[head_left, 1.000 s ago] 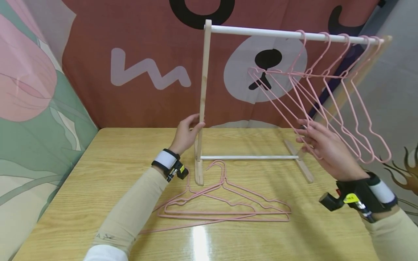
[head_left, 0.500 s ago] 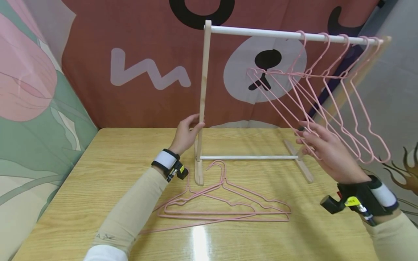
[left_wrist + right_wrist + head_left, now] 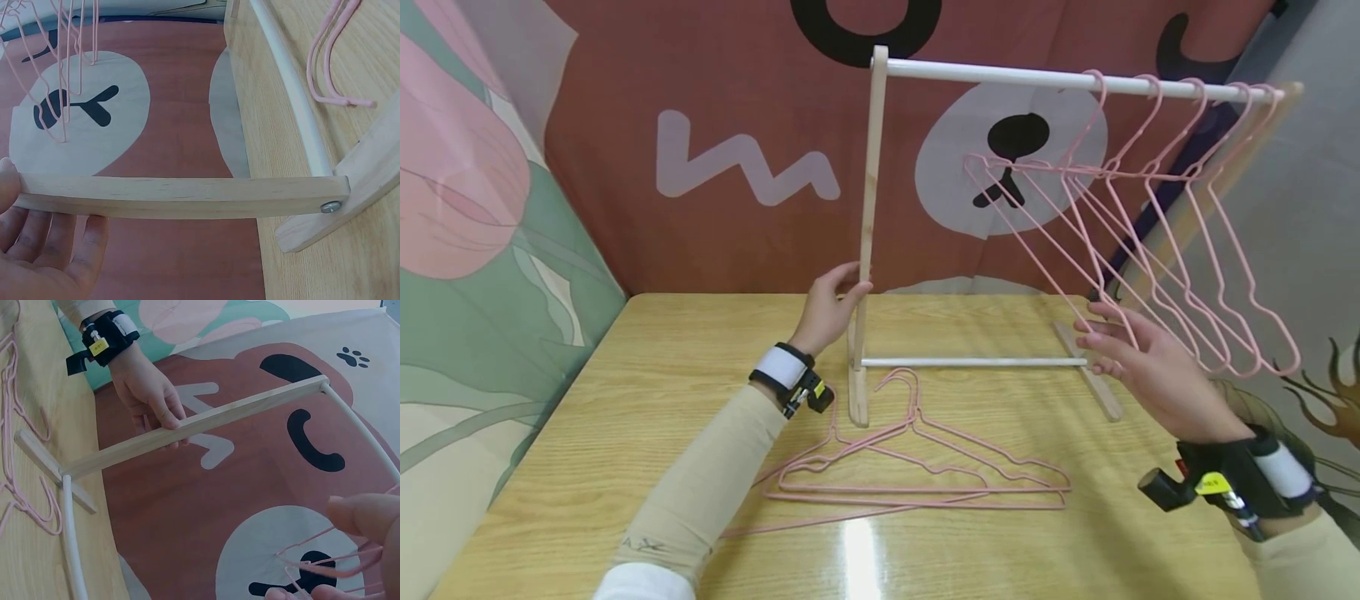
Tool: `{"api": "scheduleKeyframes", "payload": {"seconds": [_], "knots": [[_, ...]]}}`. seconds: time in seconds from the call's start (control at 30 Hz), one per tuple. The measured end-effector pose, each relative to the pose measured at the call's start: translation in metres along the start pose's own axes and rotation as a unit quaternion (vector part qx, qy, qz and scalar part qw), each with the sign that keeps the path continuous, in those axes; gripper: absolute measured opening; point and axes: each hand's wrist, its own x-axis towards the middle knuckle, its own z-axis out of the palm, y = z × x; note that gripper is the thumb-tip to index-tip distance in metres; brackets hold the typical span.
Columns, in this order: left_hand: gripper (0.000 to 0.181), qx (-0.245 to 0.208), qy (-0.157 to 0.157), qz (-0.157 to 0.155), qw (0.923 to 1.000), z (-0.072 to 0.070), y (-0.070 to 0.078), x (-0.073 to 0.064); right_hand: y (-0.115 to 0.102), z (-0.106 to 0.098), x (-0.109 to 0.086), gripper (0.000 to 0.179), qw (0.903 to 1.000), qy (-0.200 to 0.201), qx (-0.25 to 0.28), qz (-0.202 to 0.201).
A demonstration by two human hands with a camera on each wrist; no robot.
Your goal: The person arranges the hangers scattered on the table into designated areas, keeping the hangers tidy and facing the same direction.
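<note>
My left hand (image 3: 831,310) holds the left wooden post (image 3: 870,179) of a garment rack, thumb in front and fingers behind; the left wrist view shows these fingers (image 3: 50,244) against the post. Several pink hangers (image 3: 1157,225) hang from the rack's white top rail (image 3: 985,72), bunched at its right end. At the lower corner of the leftmost hung hanger (image 3: 1086,225) is my right hand (image 3: 1150,367), its fingers loosely bent. In the right wrist view, my right thumb (image 3: 369,515) stands apart from the fingertips with the pink hanger between them.
Several more pink hangers (image 3: 917,503) lie overlapping on the wooden table (image 3: 647,400) before the rack. A white lower bar (image 3: 973,362) joins the rack's wooden feet (image 3: 858,400). Printed cloth (image 3: 737,242) hangs behind the table.
My right hand has moved slightly down at the hanger's lower corner. The leftmost hung hanger's far end has swung slightly left. My left hand stays on the post.
</note>
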Motion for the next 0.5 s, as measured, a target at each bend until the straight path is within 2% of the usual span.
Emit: {"api": "scheduleKeyframes", "payload": {"seconds": [0.1, 0.2, 0.4, 0.5], "knots": [[0.036, -0.001, 0.0, 0.0, 1.0, 0.001, -0.001, 0.0, 0.008, -0.001, -0.005, 0.041, 0.9998, -0.013, 0.012, -0.012], [0.036, -0.003, 0.002, 0.003, 1.0, 0.002, -0.001, 0.0, 0.016, -0.001, -0.01, 0.047, 0.9998, -0.017, -0.004, -0.006], [0.037, 0.002, 0.0, 0.001, 1.0, 0.001, -0.001, 0.001, 0.032, 0.003, -0.014, 0.048, 0.9988, -0.041, 0.027, 0.004], [0.036, 0.004, -0.001, 0.003, 1.0, 0.001, -0.001, 0.001, 0.039, 0.004, -0.015, 0.045, 0.9983, -0.055, 0.016, 0.011]]}}
